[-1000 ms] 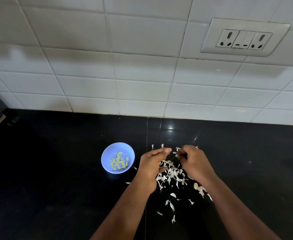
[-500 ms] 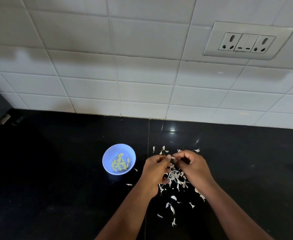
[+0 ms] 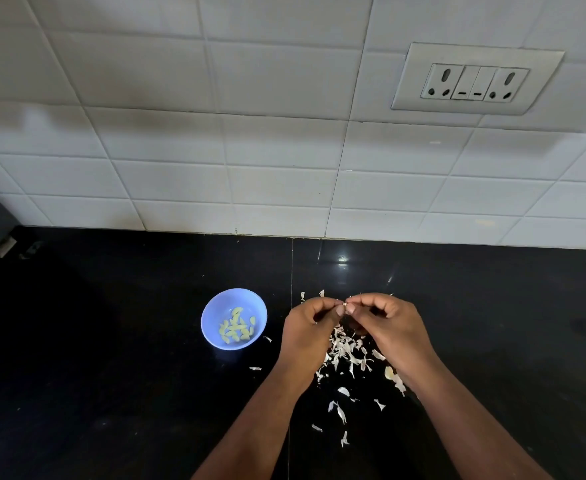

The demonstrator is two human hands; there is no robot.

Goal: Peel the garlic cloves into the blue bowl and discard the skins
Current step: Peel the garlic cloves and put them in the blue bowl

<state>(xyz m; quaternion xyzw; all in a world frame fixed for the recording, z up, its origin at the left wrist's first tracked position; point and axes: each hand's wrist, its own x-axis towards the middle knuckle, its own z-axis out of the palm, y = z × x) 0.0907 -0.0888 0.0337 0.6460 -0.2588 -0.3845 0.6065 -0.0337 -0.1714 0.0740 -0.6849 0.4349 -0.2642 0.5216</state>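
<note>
Head view: the left hand (image 3: 307,332) and right hand (image 3: 390,329) meet fingertip to fingertip above the black countertop (image 3: 111,358), both pinching one small garlic clove (image 3: 340,309), only a pale tip of which shows between the thumbs, probably so that one hand steadies it while the other picks at its skin. The loose skins (image 3: 348,351) lie scattered directly beneath and toward the person, consistent with peeling over one spot to keep the waste together for later discarding. The blue bowl (image 3: 215,311) stands just left of the hands, within short reach, and holds several yellowish peeled cloves (image 3: 236,328), apart from the skins.
</note>
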